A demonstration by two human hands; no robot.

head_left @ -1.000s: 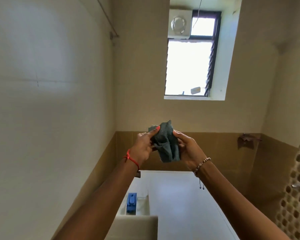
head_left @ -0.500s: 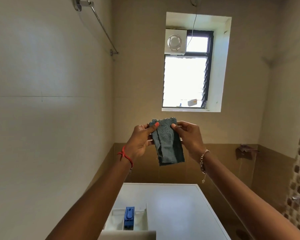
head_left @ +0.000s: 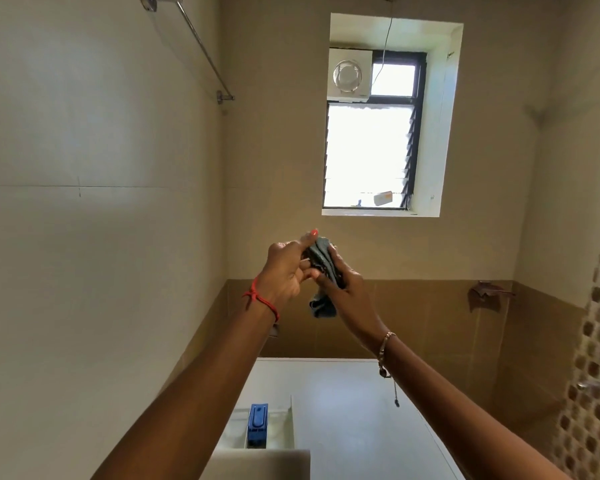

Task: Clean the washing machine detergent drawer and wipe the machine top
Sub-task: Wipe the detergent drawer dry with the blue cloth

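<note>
Reaching out with both bare arms, a person brings the hands together in the air well above the washing machine top [head_left: 354, 410], over its far edge as the head camera sees it. The left hand [head_left: 288, 271] turns its back and wrist toward the camera. Its thumb is raised so that an orange-painted nail points up, and its other fingers curl inward around a grey-blue cloth [head_left: 321, 258]. The right hand [head_left: 349, 291] comes in from the machine's right side, also back to the camera. Its fingers wrap over the upper part of the cloth and its thumb lies across toward the left palm.

Both hands grip the cloth, which is bunched and twisted between them, and the hands are close enough that they seem to touch. A short tail of the cloth hangs free beneath the right palm, well clear of the machine top. A red thread [head_left: 262, 301] circles the left wrist, and a beaded bracelet [head_left: 385, 351] with a dangling end sits on the right wrist.

The detergent drawer [head_left: 291, 422] stands pulled out at the machine's front left corner, under the left forearm and well apart from the cloth and both hands. A blue insert [head_left: 257, 426] sits inside it, and its white front panel is nearest the camera. A window [head_left: 368, 154] is set in the wall behind the machine, high above it.
</note>
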